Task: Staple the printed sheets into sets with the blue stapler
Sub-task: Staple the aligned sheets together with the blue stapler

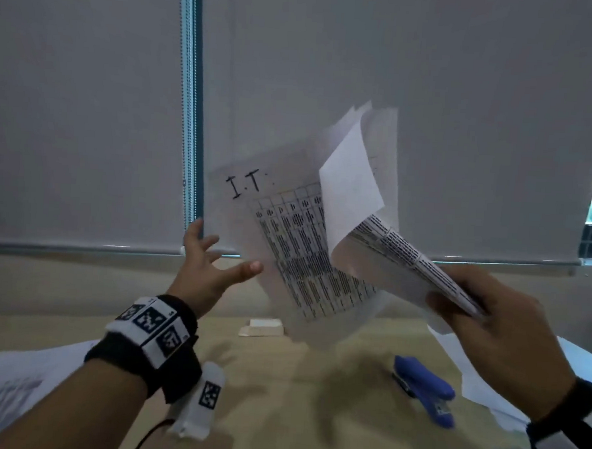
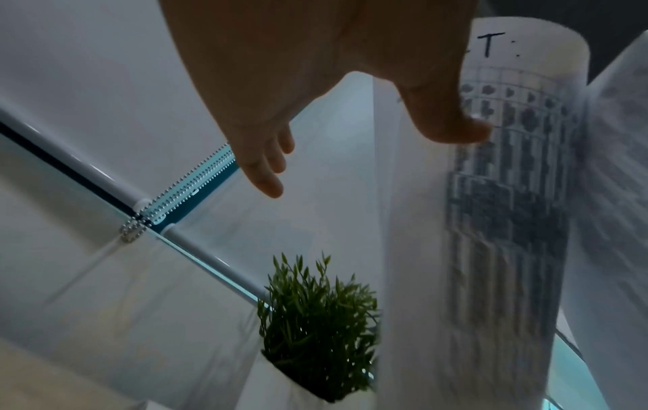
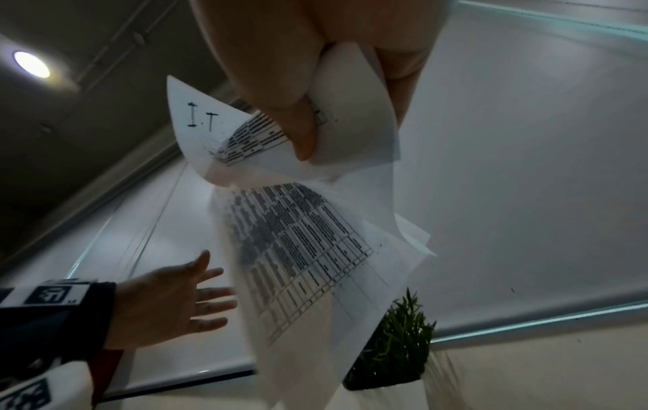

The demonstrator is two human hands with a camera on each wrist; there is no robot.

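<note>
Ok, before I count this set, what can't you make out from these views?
- Printed sheets: motion-blurred in every view; table text unreadable, sheet count unclear.
- Right hand grip: held corner covered by fingers, so any staple is hidden.
- Blue stapler: head view only, blurred.
- Left hand: open; contact with the sheets unclear.

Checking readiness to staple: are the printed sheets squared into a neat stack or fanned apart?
Fanned apart. The right hand pinches one corner of the printed sheets; free edges splay and curl.

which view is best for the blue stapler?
Head view: the stapler lies whole on the table, below the sheets gripped by the right hand. Neither wrist view shows it; both look up at the sheets, blinds and a plant.
</note>
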